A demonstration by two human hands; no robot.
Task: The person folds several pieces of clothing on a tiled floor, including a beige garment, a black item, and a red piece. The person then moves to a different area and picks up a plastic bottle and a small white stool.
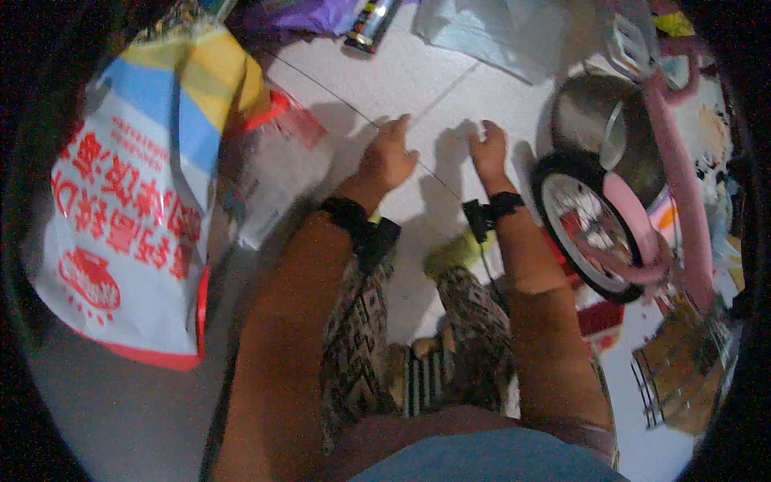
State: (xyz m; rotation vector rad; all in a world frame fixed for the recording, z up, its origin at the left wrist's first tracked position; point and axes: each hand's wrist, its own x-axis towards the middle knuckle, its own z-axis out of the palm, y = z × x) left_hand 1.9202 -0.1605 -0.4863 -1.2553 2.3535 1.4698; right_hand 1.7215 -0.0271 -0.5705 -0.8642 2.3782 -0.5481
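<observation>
My left hand (pixel 388 155) reaches out above the pale tiled floor (pixel 409 78) with its thumb apart from its fingers and nothing in it. To its right, my right hand (pixel 489 150) is also bare, its fingers slightly bent and the thumb spread. Both wrists wear black straps with small boxes; a thin cable hangs from the right one. Nearest my left hand lies a crumpled clear plastic bag (pixel 271 175) with a red part. A pink child's bicycle, its front wheel (pixel 587 226) turned sideways, stands beside my right forearm.
A large white printed bag (pixel 138 199) bearing red writing stands at left. Behind the bicycle is a metal pot (pixel 581 114). Grey plastic sheeting (pixel 488 36), a dark-ended cylindrical container (pixel 368 27) and purple plastic (pixel 307 18) lie at the far side. A cardboard piece (pixel 686 361) is at lower right.
</observation>
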